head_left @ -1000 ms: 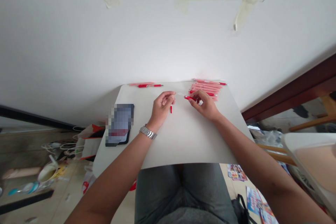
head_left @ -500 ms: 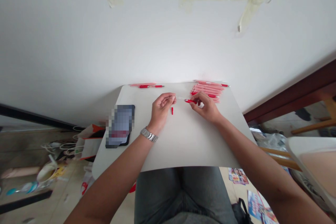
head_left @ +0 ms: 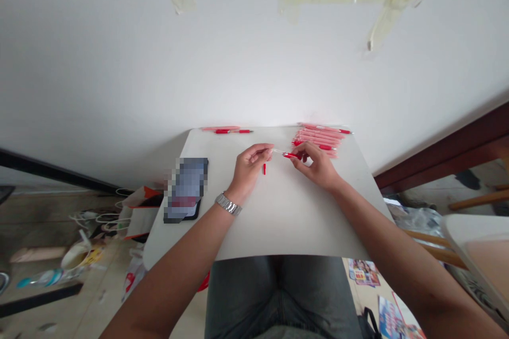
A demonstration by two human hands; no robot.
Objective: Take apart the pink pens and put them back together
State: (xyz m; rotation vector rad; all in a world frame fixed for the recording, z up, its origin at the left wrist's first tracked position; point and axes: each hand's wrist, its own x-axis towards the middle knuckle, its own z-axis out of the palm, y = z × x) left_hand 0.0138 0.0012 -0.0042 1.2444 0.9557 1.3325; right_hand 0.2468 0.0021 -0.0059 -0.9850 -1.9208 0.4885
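Over the middle of the white table, my left hand (head_left: 251,165) is closed, its thumb and fingertips pinching one end of a thin, clear pen tube (head_left: 278,151). The tube's other end meets a red pen part (head_left: 291,155), which my right hand (head_left: 316,165) grips between thumb and fingers. Whether the tube sits inside the red part is too small to tell. Just below my left fingertips lies a small red pen piece (head_left: 264,169). Beyond my right hand is a pile of pink pen parts (head_left: 318,135), with some red-gripped pens among them.
A red pen (head_left: 233,131) and a pink strip-like piece (head_left: 220,127) lie along the table's back left edge, against the wall. A phone (head_left: 186,188) rests on the table's left side. To the right stands a white-topped chair or stool (head_left: 461,228).
The whole view has shifted slightly. My left fingertips and the red pen part are a little closer together, with less of the clear tube showing between them.
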